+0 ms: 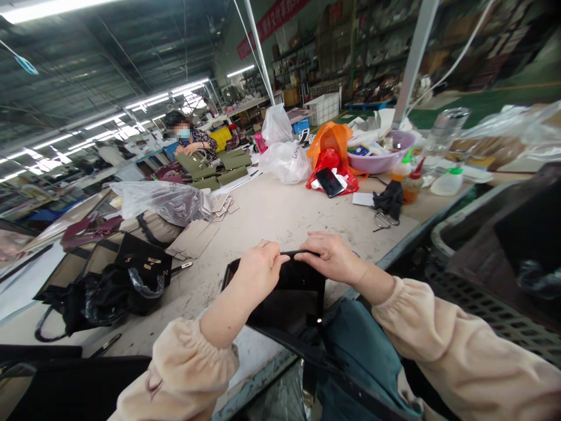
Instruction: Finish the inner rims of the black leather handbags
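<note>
Bag [284, 310], black and open-topped, sits at the near edge of the tabletop [272, 216], partly overhanging it. Left hand [260, 270] and right hand [335, 257] both grasp its far rim, thumbs close together but apart. Scissors [385, 221] lie farther right, near that same edge. Well beyond the hands, a phone [329, 182] leans on a red plastic bag [332, 160].

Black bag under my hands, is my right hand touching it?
Touching: the head view shows your right hand gripping the black bag by its rim.
</note>
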A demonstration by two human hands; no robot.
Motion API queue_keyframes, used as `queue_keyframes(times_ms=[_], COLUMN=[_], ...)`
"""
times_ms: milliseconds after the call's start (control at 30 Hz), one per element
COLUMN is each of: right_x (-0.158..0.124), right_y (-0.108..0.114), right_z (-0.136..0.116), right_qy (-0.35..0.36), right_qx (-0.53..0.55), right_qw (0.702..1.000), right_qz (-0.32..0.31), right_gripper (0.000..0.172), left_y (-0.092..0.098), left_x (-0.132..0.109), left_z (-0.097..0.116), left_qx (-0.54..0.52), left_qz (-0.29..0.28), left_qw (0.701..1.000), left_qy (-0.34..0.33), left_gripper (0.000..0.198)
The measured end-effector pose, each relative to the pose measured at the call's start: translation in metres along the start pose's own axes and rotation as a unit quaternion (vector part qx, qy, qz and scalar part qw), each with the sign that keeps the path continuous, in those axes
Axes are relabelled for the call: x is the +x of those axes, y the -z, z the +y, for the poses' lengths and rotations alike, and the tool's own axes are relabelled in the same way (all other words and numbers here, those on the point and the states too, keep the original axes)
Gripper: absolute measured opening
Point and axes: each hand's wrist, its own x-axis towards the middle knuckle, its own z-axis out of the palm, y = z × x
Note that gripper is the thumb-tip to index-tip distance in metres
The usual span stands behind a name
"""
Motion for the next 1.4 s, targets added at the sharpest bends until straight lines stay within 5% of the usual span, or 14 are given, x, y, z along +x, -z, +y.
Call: queue_keyframes(times_ms=[467,700,1067,1400], right_x=[0.004,0.012,0.011,0.014], right_y=[0.003,0.011,0.006,0.002], right_z=[-0.004,-0.011,0.0,-0.002], right_qy=[0.008,0.025,0.021,0.021], right_qx=[0.004,-0.088,-0.101,-0.078], right_qw=[1.0,0.991,0.993,0.996], right_qz=[-0.021,-0.094,-0.051,-0.032], right_gripper=[0.03,0.03,0.03,0.029], left_y=[-0.002,-0.004,0.019,0.009], left_x=[0.0,0.003,-0.005,-0.002], left_z=[0.0,0.0,-0.02,-0.028], left_qx=[0.005,0.003,-0.02,-0.02], left_qz=[0.006,0.012,-0.035,-0.002], left_qw=[1.0,0.999,0.999,0.999], left_qy=[0.027,0.031,0.033,0.045], left_gripper=[0.019,0.018,0.023,0.02])
